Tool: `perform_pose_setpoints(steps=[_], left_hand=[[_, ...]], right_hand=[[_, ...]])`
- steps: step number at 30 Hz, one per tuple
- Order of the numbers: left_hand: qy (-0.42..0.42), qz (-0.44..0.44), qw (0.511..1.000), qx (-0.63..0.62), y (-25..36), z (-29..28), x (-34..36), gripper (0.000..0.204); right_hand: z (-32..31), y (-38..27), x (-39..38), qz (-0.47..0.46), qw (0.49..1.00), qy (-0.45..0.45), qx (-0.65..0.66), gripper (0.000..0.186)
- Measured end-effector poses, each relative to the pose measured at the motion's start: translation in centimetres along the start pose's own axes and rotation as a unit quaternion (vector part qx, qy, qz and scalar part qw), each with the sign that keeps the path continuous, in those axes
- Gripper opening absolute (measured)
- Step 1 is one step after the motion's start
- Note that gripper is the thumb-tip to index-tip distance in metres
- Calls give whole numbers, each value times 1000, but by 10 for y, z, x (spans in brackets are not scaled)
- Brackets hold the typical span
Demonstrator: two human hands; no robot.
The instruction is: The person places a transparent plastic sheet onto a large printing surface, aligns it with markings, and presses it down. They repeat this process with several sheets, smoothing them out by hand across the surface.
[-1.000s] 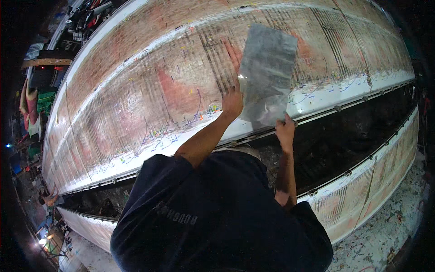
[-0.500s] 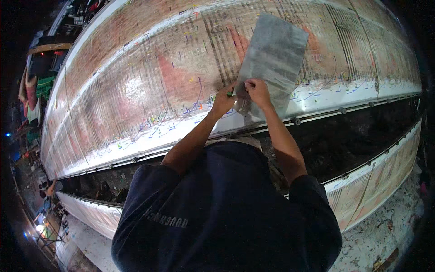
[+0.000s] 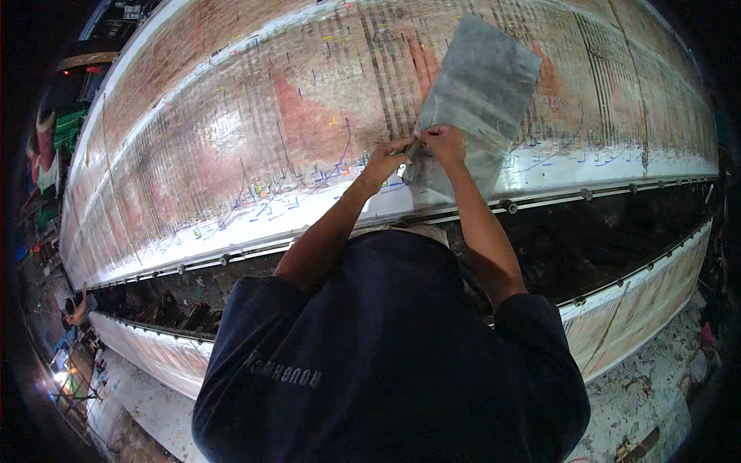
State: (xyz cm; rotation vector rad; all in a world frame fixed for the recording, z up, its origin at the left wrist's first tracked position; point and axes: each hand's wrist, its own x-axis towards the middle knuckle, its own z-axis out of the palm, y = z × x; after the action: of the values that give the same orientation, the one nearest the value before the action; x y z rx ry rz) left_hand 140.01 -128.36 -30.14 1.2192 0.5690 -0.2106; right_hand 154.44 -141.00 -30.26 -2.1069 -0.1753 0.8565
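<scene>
A grey translucent rectangular sheet [image 3: 494,77] lies tilted on a large curved panel [image 3: 301,131], mottled beige and red with dark stripes, coloured marks and a white lower band. My left hand [image 3: 384,162] is closed at the lower part of the sheet's left edge. My right hand [image 3: 444,145] lies over the sheet beside it, thumb and fingers pinched at that same edge. The two hands nearly meet, and what is between the fingertips is too small to make out clearly.
Below the panel runs a bolted rail [image 3: 587,194] over a long dark opening [image 3: 610,224], with a second curved panel [image 3: 633,309] beneath. Another person [image 3: 76,309] is at the far left, near a bright lamp [image 3: 60,376]. Assorted items [image 3: 69,127] line the left side.
My right hand has moved up and left from the sheet's lower right corner to its left edge. My left hand has shifted down. The sheet appears higher and further right in view.
</scene>
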Motion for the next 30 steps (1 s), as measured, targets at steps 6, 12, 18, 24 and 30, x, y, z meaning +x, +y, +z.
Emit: perform_pose_setpoints(steps=[6, 12, 18, 24, 30], left_hand=[[31, -43, 999, -9, 1, 5, 2, 60], [39, -21, 999, 13, -11, -1, 5, 56], [63, 21, 992, 106, -11, 9, 5, 42], [122, 72, 943, 301, -14, 8, 11, 15], [150, 61, 924, 347, -19, 19, 15, 25]], right_hand=[[2, 27, 18, 7, 1000, 1, 3, 31], [9, 6, 14, 42, 999, -10, -16, 18], [-1, 39, 15, 23, 1000, 16, -7, 29], [-39, 61, -47, -76, 967, 162, -180, 41], [-67, 54, -73, 147, 908, 292, -260, 67]])
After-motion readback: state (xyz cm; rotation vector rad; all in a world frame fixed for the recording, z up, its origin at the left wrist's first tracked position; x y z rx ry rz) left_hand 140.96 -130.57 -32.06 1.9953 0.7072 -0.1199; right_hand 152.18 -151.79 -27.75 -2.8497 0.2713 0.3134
